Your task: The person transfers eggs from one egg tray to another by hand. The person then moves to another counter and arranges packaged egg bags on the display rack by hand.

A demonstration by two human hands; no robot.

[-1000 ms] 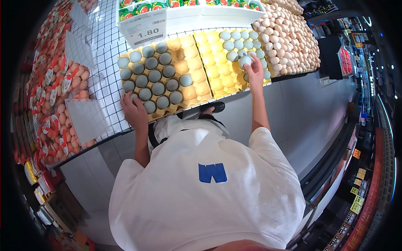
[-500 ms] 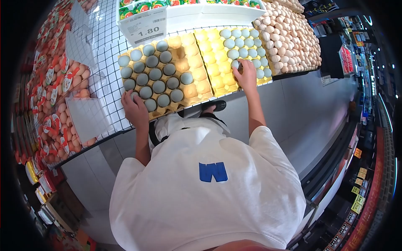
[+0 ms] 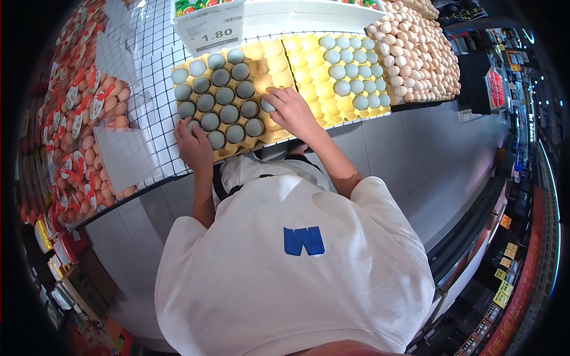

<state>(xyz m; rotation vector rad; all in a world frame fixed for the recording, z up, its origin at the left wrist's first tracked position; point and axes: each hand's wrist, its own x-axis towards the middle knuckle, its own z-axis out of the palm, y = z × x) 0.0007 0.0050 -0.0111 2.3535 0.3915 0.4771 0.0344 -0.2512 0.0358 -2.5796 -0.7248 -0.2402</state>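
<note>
One blue-green egg (image 3: 268, 105) is partly covered by the right hand (image 3: 292, 111), fingers bent, over the left tray (image 3: 275, 62); grasp or release can't be told, nor can its long axis. Tray edge is met by the left hand (image 3: 195, 146), fingers curled, grip unclear.

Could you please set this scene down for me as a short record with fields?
Left hand: at the near-left corner of the left tray, by a partly hidden egg
Right hand: fingers over a blue-green egg, grip unclear
Left tray: blue-green eggs mostly leftward, bare cups rightward
Right tray: bare cups left, blue-green eggs right
Beyond: price sign reading 1.80
Far right: heaped pinkish eggs
</note>
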